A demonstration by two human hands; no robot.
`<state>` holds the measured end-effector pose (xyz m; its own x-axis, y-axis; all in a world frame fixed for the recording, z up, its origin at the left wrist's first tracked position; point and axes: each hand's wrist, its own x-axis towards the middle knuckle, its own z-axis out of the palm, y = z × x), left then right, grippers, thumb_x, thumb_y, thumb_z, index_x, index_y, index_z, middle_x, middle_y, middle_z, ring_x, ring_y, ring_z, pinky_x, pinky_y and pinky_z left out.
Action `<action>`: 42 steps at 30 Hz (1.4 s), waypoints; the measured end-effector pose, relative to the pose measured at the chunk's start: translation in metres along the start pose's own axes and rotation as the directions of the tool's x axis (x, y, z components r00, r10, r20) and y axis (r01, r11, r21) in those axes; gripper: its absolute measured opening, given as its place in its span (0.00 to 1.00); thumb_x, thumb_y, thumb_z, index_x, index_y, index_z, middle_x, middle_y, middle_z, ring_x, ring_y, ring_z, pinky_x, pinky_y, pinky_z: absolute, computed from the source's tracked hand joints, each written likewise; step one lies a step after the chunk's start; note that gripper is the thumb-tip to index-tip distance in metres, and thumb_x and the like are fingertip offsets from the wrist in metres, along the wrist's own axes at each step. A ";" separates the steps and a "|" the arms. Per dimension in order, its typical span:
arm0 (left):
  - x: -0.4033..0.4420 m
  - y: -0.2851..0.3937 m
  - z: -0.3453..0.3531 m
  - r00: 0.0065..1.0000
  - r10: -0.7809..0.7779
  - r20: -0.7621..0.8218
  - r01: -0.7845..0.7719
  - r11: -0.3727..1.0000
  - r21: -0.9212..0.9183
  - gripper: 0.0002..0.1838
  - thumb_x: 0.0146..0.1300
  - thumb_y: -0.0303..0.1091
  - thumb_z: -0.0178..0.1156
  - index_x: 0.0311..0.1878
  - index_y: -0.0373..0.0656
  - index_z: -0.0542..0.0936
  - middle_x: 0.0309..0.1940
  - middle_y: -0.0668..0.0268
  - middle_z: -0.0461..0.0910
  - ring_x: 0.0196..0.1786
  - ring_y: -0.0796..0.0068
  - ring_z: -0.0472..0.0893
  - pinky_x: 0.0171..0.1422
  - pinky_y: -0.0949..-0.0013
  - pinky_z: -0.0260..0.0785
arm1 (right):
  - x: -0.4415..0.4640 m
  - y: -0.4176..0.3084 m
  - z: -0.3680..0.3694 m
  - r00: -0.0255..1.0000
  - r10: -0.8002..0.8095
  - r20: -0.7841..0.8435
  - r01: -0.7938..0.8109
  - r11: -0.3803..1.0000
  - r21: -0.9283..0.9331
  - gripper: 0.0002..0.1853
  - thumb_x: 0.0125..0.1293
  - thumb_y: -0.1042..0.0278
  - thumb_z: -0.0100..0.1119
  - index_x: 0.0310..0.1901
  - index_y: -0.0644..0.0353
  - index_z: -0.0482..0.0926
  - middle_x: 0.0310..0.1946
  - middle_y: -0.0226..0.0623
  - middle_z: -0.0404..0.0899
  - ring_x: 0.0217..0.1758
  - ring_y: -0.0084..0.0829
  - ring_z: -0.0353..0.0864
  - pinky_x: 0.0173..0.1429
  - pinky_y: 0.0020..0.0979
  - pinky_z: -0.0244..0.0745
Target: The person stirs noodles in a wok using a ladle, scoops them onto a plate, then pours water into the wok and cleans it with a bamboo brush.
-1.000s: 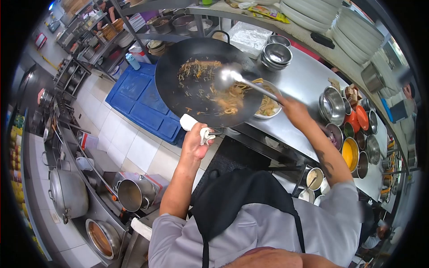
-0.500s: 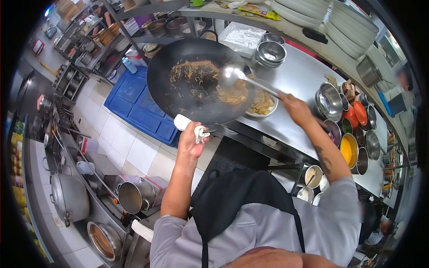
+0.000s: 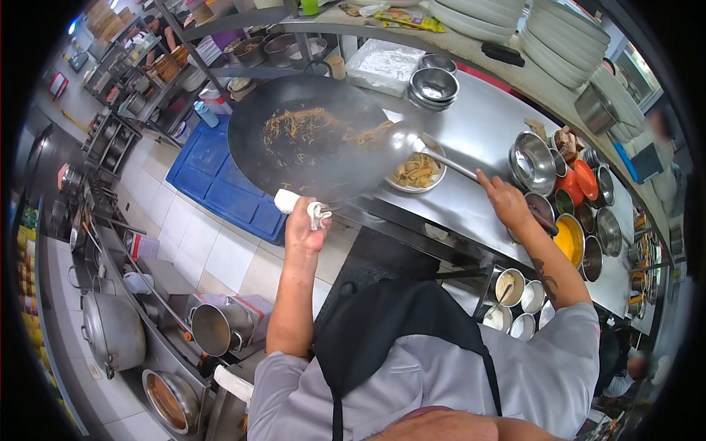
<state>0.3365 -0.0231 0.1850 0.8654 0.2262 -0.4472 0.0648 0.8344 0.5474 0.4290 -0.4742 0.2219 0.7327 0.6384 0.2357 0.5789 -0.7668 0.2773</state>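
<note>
A large black wok [image 3: 257,158] is tilted toward the counter, with noodles [image 3: 300,126] spread over its inside and steam above them. My left hand [image 3: 305,224] is closed round a folded white cloth [image 3: 287,200] at the wok's near handle. My right hand [image 3: 506,200] grips the long handle of a metal ladle [image 3: 403,140]. The ladle's bowl hangs over the wok's right rim, above the edge of a white bowl [image 3: 439,180] that holds noodles [image 3: 415,173].
Stacked metal bowls [image 3: 434,84] and a white tray [image 3: 382,62] stand behind the noodle bowl. Several containers crowd the right of the steel counter [image 3: 482,121]. A blue lid [image 3: 213,184] lies beyond the wok. Plates fill the overhead shelf; another person [image 3: 162,33] is at the far left.
The ladle has moved from over the wok's inside to its right rim, beside the bowl. Noodles in the wok now lie nearer that rim. The whole view has shifted slightly.
</note>
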 end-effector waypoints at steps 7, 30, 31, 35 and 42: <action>-0.011 0.003 -0.001 0.999 0.051 -0.014 -0.051 0.997 0.050 0.04 0.59 0.27 0.54 0.37 0.44 0.70 0.22 0.66 0.73 0.22 0.73 0.74 0.21 0.71 0.63 | -0.003 0.015 -0.025 0.995 0.094 -0.015 -0.095 0.995 -0.035 0.35 0.57 0.80 0.49 0.70 0.50 0.66 0.32 0.40 0.73 0.30 0.39 0.79 0.35 0.39 0.78; -0.025 0.014 -0.014 1.000 0.021 -0.009 -0.019 0.992 0.125 0.05 0.61 0.29 0.55 0.39 0.43 0.71 0.22 0.63 0.76 0.23 0.72 0.76 0.20 0.70 0.64 | -0.022 0.013 -0.031 0.994 0.112 -0.011 -0.112 0.992 -0.052 0.35 0.58 0.77 0.50 0.70 0.50 0.65 0.34 0.41 0.73 0.32 0.41 0.80 0.37 0.41 0.78; -0.024 0.016 -0.016 1.000 0.016 0.000 -0.016 0.992 0.125 0.05 0.61 0.30 0.55 0.39 0.43 0.71 0.22 0.63 0.76 0.23 0.72 0.76 0.20 0.70 0.64 | -0.025 0.011 -0.039 0.991 0.130 -0.003 -0.130 0.989 -0.064 0.35 0.58 0.77 0.50 0.70 0.50 0.65 0.34 0.41 0.73 0.32 0.41 0.80 0.36 0.41 0.78; -0.027 0.023 -0.017 1.000 0.020 -0.001 -0.020 0.991 0.131 0.05 0.60 0.30 0.56 0.38 0.42 0.72 0.23 0.62 0.76 0.24 0.72 0.76 0.21 0.70 0.64 | -0.024 0.000 -0.082 0.967 0.256 0.014 -0.255 0.966 -0.029 0.29 0.64 0.73 0.51 0.69 0.49 0.66 0.34 0.43 0.74 0.35 0.44 0.81 0.37 0.42 0.78; -0.028 0.033 -0.030 1.000 -0.006 0.019 0.004 0.994 0.107 0.04 0.62 0.31 0.55 0.38 0.42 0.73 0.25 0.61 0.77 0.26 0.72 0.77 0.22 0.71 0.64 | -0.036 -0.046 -0.118 0.873 0.484 -0.066 -0.399 0.784 0.477 0.24 0.67 0.70 0.57 0.65 0.54 0.70 0.39 0.53 0.79 0.40 0.54 0.80 0.47 0.46 0.73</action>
<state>0.2998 0.0136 0.1947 0.8740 0.2115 -0.4374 0.1212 0.7769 0.6178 0.3336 -0.4539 0.3104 0.8960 0.1905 0.4010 0.3321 -0.8871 -0.3205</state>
